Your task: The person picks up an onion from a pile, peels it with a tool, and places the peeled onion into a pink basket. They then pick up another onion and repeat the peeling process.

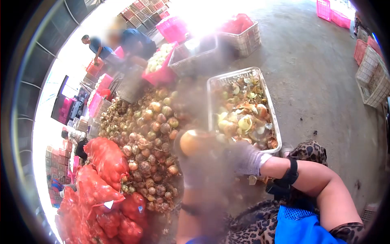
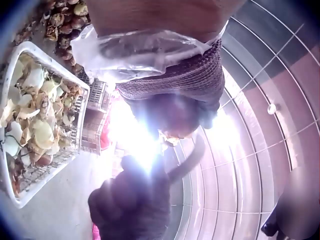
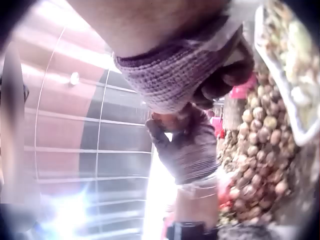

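Observation:
In the head view my gloved left hand (image 1: 189, 164) holds a peeled-looking, yellow-brown onion (image 1: 192, 142) upright, blurred by a smear on the lens. In the right wrist view the left hand (image 3: 192, 150) grips the onion (image 3: 167, 120) between thumb and fingers. My right hand (image 1: 247, 157), in a pale knitted glove, is close on the onion's right side. Its fingers (image 3: 227, 80) are curled, and I cannot tell what they hold. The left wrist view shows the right hand (image 2: 135, 200) as a dark fist, a blurred curved shape reaching from it toward the onion.
A white crate (image 1: 276, 134) of onion skins stands ahead, right of a big onion heap (image 1: 156, 126). Red mesh sacks (image 1: 95, 185) lie at the left. Farther off are a pink crate (image 1: 156, 75) of peeled onions, more crates (image 1: 248, 40) and other people (image 1: 136, 42).

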Action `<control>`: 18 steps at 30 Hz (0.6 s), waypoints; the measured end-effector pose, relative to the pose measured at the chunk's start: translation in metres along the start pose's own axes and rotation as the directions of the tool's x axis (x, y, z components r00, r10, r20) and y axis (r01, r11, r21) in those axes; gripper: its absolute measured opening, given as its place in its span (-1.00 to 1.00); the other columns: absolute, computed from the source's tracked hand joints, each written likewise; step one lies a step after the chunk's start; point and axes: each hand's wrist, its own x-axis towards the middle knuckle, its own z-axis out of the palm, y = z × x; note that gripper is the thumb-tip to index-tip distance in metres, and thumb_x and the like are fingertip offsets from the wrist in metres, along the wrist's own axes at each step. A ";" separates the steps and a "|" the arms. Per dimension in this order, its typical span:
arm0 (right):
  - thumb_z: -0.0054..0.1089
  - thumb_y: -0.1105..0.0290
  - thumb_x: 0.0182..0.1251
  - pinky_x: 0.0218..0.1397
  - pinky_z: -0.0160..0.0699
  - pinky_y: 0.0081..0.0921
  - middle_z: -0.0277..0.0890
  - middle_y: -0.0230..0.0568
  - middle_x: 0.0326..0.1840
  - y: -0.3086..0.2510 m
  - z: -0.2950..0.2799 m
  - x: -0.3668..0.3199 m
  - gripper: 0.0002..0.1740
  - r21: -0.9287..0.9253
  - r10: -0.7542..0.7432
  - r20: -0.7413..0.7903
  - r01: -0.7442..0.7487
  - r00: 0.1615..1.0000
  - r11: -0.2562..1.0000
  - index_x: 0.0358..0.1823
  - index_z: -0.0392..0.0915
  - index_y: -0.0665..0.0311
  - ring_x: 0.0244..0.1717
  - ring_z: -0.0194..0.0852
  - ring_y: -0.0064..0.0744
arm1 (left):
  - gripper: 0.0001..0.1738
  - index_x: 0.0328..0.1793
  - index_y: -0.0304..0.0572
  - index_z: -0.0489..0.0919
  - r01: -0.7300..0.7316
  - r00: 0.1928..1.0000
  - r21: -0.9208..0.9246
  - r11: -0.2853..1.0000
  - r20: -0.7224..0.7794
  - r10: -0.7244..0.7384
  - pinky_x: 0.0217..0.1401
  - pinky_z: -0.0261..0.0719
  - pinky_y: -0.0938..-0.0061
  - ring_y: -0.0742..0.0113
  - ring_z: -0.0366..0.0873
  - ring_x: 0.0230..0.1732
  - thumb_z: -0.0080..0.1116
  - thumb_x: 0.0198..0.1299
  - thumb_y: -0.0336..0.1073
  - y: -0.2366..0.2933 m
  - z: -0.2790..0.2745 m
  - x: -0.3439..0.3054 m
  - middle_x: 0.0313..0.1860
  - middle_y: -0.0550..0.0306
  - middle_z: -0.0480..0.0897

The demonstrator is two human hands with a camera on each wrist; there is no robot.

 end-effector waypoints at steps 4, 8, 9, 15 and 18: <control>0.32 0.27 0.06 -0.21 0.57 -0.30 0.57 -0.04 -0.36 0.000 -0.046 -0.003 -0.66 0.585 0.250 -0.457 0.077 0.854 0.807 -0.15 0.57 0.27 -0.31 0.59 -0.07 | -0.10 0.36 -0.11 0.27 0.152 0.984 -0.097 0.984 0.104 -0.142 0.19 0.55 0.15 0.14 0.42 0.17 0.48 -0.13 -0.15 0.007 0.011 -0.004 0.17 0.06 0.42; 0.30 0.30 0.07 -0.21 0.57 -0.32 0.57 -0.09 -0.38 0.010 -0.038 0.005 -0.71 0.548 0.213 -0.523 0.133 0.825 0.826 -0.18 0.58 0.25 -0.34 0.59 -0.12 | -0.09 0.36 -0.12 0.26 0.187 0.962 -0.033 0.982 0.210 -0.176 0.17 0.56 0.15 0.09 0.43 0.16 0.49 -0.14 -0.18 -0.005 0.005 -0.008 0.17 0.03 0.41; 0.30 0.31 0.08 -0.21 0.57 -0.34 0.57 -0.11 -0.39 0.014 -0.030 0.010 -0.74 0.528 0.194 -0.527 0.140 0.827 0.838 -0.20 0.59 0.24 -0.35 0.59 -0.16 | -0.09 0.36 -0.11 0.26 0.227 0.959 -0.035 0.973 0.185 -0.217 0.17 0.56 0.17 0.08 0.43 0.17 0.49 -0.15 -0.18 -0.005 0.002 -0.009 0.18 0.02 0.41; 0.30 0.30 -0.06 -0.37 0.49 -0.42 0.56 -0.36 -0.45 0.036 -0.022 0.019 -0.84 -0.124 -0.066 -0.424 0.014 0.903 0.992 -0.42 0.62 0.16 -0.44 0.54 -0.41 | -0.09 0.40 -0.06 0.22 0.399 0.904 -0.136 0.907 0.223 -0.365 0.21 0.54 0.19 0.04 0.40 0.23 0.45 -0.11 -0.17 -0.004 -0.013 -0.010 0.25 -0.01 0.36; 0.27 0.20 -0.06 -0.41 0.48 -0.43 0.56 -0.37 -0.48 0.031 -0.012 0.019 -0.78 0.172 0.015 -0.586 0.106 0.810 0.979 -0.45 0.60 0.18 -0.44 0.53 -0.43 | -0.17 0.34 -0.17 0.29 0.383 0.912 0.005 0.924 0.161 -0.378 0.19 0.56 0.25 0.10 0.45 0.17 0.41 -0.09 -0.18 -0.003 -0.010 -0.008 0.19 -0.02 0.42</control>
